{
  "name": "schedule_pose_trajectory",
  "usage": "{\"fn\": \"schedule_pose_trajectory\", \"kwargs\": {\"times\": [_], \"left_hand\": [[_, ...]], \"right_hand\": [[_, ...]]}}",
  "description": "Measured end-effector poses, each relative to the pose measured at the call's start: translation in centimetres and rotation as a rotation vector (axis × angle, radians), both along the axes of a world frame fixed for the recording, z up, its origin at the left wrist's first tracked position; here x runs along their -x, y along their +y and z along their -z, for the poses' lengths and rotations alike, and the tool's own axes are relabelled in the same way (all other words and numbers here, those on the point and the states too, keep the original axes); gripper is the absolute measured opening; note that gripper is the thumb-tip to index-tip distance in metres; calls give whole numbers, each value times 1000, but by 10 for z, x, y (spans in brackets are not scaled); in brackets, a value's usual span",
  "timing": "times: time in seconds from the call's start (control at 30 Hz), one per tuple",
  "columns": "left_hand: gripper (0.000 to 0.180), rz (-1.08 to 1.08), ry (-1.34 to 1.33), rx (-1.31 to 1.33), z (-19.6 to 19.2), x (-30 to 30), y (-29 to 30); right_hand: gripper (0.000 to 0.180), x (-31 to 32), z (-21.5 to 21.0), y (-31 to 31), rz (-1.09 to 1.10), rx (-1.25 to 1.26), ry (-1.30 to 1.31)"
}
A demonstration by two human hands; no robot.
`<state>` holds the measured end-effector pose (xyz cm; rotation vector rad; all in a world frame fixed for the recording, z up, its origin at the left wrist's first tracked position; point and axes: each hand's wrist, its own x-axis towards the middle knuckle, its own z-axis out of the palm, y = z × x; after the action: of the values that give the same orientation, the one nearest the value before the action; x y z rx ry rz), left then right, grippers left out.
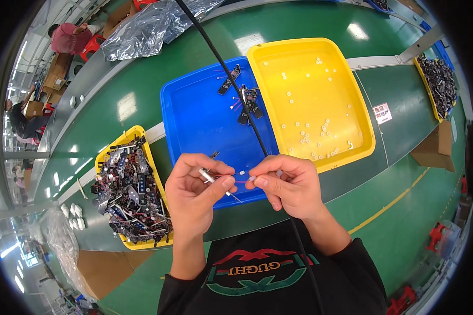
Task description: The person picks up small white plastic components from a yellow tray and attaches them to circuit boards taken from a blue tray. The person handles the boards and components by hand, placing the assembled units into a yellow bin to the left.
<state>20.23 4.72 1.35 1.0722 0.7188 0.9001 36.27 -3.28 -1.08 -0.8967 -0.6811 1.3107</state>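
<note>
My left hand (pixel 197 186) pinches a small dark assembly with a white cylindrical part (pixel 207 175) and thin wires, over the near edge of the blue tray (pixel 189 131). A thin metal-coloured tip sticks out below those fingers. Facing it, my right hand (pixel 289 184) is closed, thumb against fingers, on a small whitish piece (pixel 252 178). A pink wire (pixel 240 181) runs between the two hands. Another tiny white piece (pixel 242 172) shows in the gap between the fingertips. Inside the blue tray lie several dark circuit pieces (pixel 249 100) with pink wires.
The yellow tray (pixel 370 126) at right holds several scattered small white rings (pixel 306 137). At left, a yellow bin (pixel 102 155) is heaped with dark circuit assemblies (pixel 134 194). A black cable (pixel 231 79) crosses above the trays. Clear plastic sheeting (pixel 147 37) lies farther back.
</note>
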Motion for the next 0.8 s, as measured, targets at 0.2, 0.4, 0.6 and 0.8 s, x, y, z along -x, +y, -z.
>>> {"fn": "schedule_pose_trajectory", "kwargs": {"times": [0.2,0.4,0.6,0.8], "left_hand": [[26,-7,21,-132,-9,-4,-10],[26,31,61,-153,-10,-5,-11],[26,71,63,-140,-11,-8,-11],[26,130,51,-216,-11,-7,-10]], "right_hand": [[12,4,-2,-3,101,-219,-164],[12,5,1,-1,176,-263,-310],[8,7,2,0,207,-230,-302],[9,6,-2,-3,82,-93,-55]]}}
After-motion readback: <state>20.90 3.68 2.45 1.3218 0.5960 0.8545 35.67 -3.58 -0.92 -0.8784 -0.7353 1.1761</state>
